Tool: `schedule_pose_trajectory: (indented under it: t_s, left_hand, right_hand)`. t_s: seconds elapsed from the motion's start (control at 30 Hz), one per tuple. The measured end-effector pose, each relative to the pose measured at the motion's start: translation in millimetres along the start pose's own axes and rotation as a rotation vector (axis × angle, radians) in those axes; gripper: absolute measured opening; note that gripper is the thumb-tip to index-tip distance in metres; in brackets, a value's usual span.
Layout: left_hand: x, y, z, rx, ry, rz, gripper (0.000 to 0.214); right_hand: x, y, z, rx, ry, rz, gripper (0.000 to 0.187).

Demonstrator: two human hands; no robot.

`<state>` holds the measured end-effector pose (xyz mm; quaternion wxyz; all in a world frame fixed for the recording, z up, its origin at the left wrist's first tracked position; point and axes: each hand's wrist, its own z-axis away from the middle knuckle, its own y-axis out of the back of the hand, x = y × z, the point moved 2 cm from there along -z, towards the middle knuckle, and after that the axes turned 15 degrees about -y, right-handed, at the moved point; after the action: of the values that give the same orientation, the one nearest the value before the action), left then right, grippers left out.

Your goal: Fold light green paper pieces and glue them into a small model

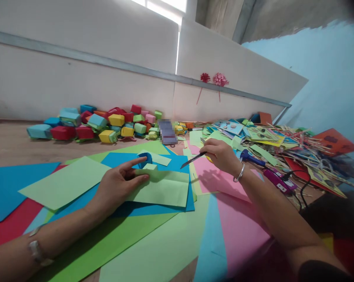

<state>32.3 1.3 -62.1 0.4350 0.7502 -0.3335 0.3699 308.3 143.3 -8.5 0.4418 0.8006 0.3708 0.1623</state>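
Observation:
A light green sheet of paper (165, 190), with a crease near its upper edge, is pinched along its left side between the thumb and fingers of my left hand (118, 184). My right hand (222, 154) is closed around a knife (191, 159). The narrow, pointed blade slants down to the left, its tip just above the paper's upper right corner. Behind the sheet are a small light green folded piece (150, 167) and a curled dark blue piece (145, 158). Blue paper (153, 209) lies under the sheet.
Another light green sheet (65, 182) lies left. Small colored paper boxes (85, 125) are heaped at the back, beside a blurred grey item (168, 132). At right are a blue glue gun (253, 157), a purple power strip (279, 181) with cords, and piled sticks and cards (265, 133).

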Motion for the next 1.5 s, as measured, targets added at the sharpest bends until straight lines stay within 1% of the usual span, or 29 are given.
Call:
schedule_pose_trajectory:
  t_s: [0.17,0.4,0.53,0.6,0.67,0.7,0.73,0.8,0.83,0.87,0.9,0.93,0.97,1.0,1.07,1.17,1.23,1.3,1.4,1.5]
  left_hand:
    - [-6.7,-1.6,-0.9,-0.009,-0.019,0.003,0.079]
    - [-12.2,-1.2,-0.2,-0.024,-0.067,-0.034,0.076]
    - [-10.4,4.4,-5.0,-0.05,-0.144,-0.132,0.07]
    - [-8.9,8.0,-9.2,-0.094,-0.158,-0.206,0.069]
    - [-7.6,11.1,-12.7,-0.154,-0.172,-0.312,0.066]
    - [-6.7,12.3,-13.4,-0.168,-0.209,-0.385,0.064]
    - [-5.5,13.1,-13.2,-0.165,-0.281,-0.47,0.06]
    - [-2.5,12.0,-8.5,-0.113,-0.505,-0.635,0.051]
    - [-1.3,9.7,-3.9,-0.092,-0.639,-0.679,0.044]
    - [-0.8,5.9,1.8,-0.106,-0.767,-0.68,0.038]
    - [-1.0,0.9,8.0,-0.165,-0.879,-0.644,0.033]
    - [-1.6,-4.7,14.4,-0.261,-0.97,-0.578,0.031]
    - [-2.6,-10.4,20.3,-0.382,-1.032,-0.512,0.031]
    - [-3.8,-15.5,25.2,-0.495,-1.059,-0.469,0.033]
    - [-6.0,-22.6,30.7,-0.668,-1.018,-0.455,0.039]
    - [-6.9,-25.4,30.6,-0.799,-0.871,-0.497,0.046]
    - [-5.9,-24.7,29.3,-0.845,-0.818,-0.503,0.048]
    - [-4.6,-24.0,28.6,-0.871,-0.796,-0.501,0.048]
    - [-2.2,-23.9,29.0,-0.904,-0.792,-0.491,0.046]
    - [2.7,-23.7,30.1,-0.93,-0.811,-0.476,0.046]
  right_hand:
    - [-0.8,-0.5,0.6,-0.041,0.027,0.007,0.023]
    - [0.3,-1.5,1.1,-0.121,0.082,-0.069,0.022]
    - [1.9,-6.3,1.2,-0.161,0.119,-0.065,0.023]
    - [0.4,-10.8,2.1,-0.19,0.126,-0.06,0.023]
    - [-2.9,-16.8,4.0,-0.254,0.134,-0.071,0.023]
    - [-5.0,-20.3,5.3,-0.3,0.143,-0.084,0.022]
    - [-7.3,-23.8,6.8,-0.352,0.155,-0.096,0.022]
    - [-11.5,-30.4,9.6,-0.451,0.186,-0.107,0.023]
    - [-13.2,-33.2,10.9,-0.492,0.203,-0.104,0.024]
    - [-14.6,-35.4,11.9,-0.524,0.216,-0.097,0.024]
    - [-15.7,-36.9,12.7,-0.548,0.227,-0.088,0.024]
    - [-16.5,-37.7,13.3,-0.564,0.236,-0.082,0.023]
    - [-17.0,-37.8,13.7,-0.573,0.243,-0.08,0.022]
    - [-17.3,-37.2,13.9,-0.579,0.251,-0.084,0.023]
    - [-17.7,-35.0,14.4,-0.591,0.275,-0.105,0.029]
    - [-17.1,-32.7,15.7,-0.639,0.322,-0.152,0.038]
    - [-16.1,-33.5,16.5,-0.673,0.343,-0.183,0.039]
    - [-15.0,-35.8,17.0,-0.698,0.359,-0.211,0.04]
    - [-14.0,-39.7,17.4,-0.718,0.386,-0.24,0.043]
    - [-14.1,-42.4,17.3,-0.71,0.393,-0.262,0.042]
